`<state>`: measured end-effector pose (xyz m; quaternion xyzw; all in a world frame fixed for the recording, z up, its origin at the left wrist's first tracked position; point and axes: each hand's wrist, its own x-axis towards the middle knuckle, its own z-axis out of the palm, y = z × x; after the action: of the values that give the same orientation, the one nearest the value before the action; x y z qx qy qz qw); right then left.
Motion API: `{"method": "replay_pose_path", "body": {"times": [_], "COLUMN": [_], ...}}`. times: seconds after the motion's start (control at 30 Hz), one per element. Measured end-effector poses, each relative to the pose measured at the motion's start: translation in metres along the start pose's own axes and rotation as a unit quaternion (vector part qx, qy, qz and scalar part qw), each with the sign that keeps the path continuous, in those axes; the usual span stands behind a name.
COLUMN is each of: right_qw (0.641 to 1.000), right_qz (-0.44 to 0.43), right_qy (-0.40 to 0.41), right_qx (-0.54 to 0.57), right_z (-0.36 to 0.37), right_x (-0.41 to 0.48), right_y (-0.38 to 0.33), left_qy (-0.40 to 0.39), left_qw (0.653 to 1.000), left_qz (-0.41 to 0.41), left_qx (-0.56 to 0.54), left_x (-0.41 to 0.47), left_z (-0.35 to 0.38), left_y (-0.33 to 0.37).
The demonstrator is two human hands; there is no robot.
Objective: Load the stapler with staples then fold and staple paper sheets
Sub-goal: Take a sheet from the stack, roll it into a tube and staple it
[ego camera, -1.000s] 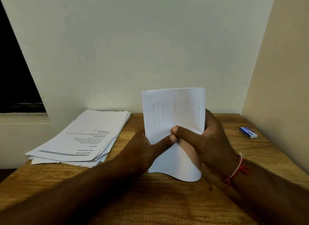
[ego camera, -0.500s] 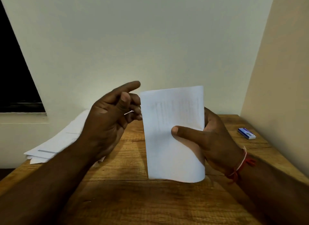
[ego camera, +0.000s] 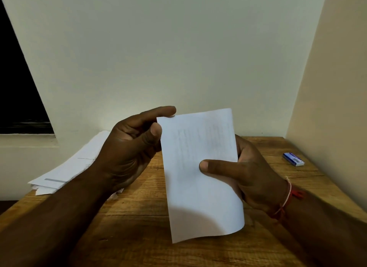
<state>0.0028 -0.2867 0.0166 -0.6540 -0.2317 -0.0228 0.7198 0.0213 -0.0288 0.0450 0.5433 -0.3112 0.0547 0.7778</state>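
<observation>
My right hand (ego camera: pixel 248 173) holds a folded white paper sheet (ego camera: pixel 200 179) upright above the wooden table (ego camera: pixel 139 217), with the thumb across its front and the fingers behind. Faint print shows through the sheet, and its lower end curls. My left hand (ego camera: pixel 131 147) is raised at the sheet's top left corner. Its index finger lies straight along the top edge, and its thumb tip sits just beside the left edge. No stapler is in view.
A stack of printed paper sheets (ego camera: pixel 69 171) lies at the table's back left, partly behind my left forearm. A small blue staple box (ego camera: pixel 293 159) lies at the back right near the side wall. Walls close the table at the back and right.
My left hand let go of the sheet's middle, rose, and moved right to its top left corner. My right hand kept hold of the sheet and tilted it slightly.
</observation>
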Motion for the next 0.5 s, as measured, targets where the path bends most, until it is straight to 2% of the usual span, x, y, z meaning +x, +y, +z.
{"method": "replay_pose_path", "body": {"times": [0.3, 0.5], "right_qw": [1.000, 1.000], "right_qz": [-0.001, -0.002], "right_qy": [0.003, 0.022], "right_qx": [-0.009, -0.020], "right_z": [-0.0002, -0.0007], "right_x": [-0.0009, -0.0003], "right_y": [-0.0004, -0.0010], "left_qy": [0.005, 0.059], "left_qw": [1.000, 0.998], "left_qz": [0.009, 0.029], "left_qx": [0.017, 0.021], "left_x": [0.0004, 0.0020], "left_z": [-0.0046, -0.0018], "left_y": [-0.0009, -0.0020]}}
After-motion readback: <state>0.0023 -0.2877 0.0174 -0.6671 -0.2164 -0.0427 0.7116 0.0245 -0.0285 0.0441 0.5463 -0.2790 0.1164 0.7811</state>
